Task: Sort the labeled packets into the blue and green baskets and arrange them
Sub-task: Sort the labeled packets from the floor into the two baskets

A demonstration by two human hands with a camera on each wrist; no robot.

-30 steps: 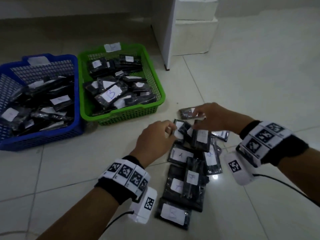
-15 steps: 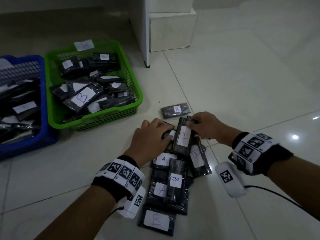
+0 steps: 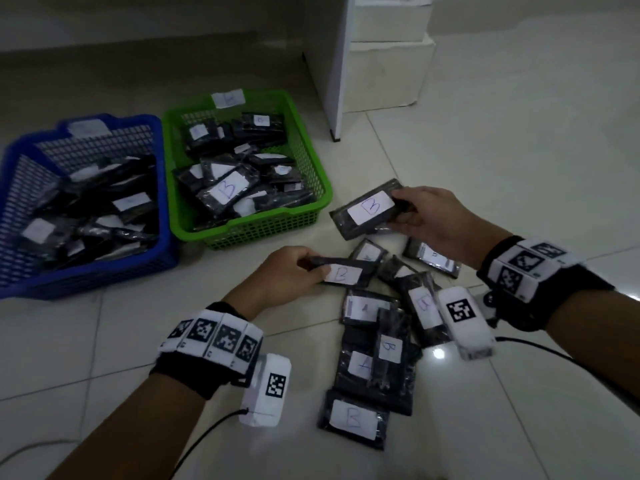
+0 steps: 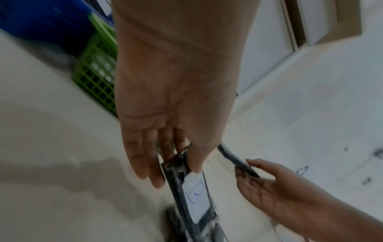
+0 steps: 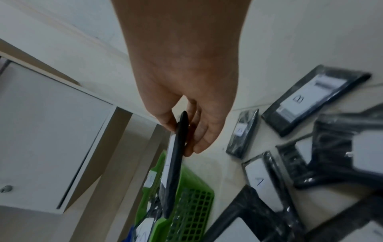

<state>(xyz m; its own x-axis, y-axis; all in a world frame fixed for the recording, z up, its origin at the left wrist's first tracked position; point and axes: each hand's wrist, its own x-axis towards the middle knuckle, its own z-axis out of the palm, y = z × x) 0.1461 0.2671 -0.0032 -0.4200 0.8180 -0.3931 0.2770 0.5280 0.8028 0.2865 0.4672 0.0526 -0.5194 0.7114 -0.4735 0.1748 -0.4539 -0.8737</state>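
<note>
Two B packets are gripped, one in the left hand (image 3: 294,271), one in the right hand (image 3: 436,220)

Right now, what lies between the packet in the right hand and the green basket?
Only bare floor tile: in the head view, the B packet in the right hand hangs just right of the green basket, not touching it.

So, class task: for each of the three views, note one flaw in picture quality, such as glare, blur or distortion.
Head view: dim, a bright glare spot on the floor tile, wide-angle bending at the edges. Left wrist view: motion blur smears the blue basket and green basket. Right wrist view: the loose packets are soft and noisy.
</note>
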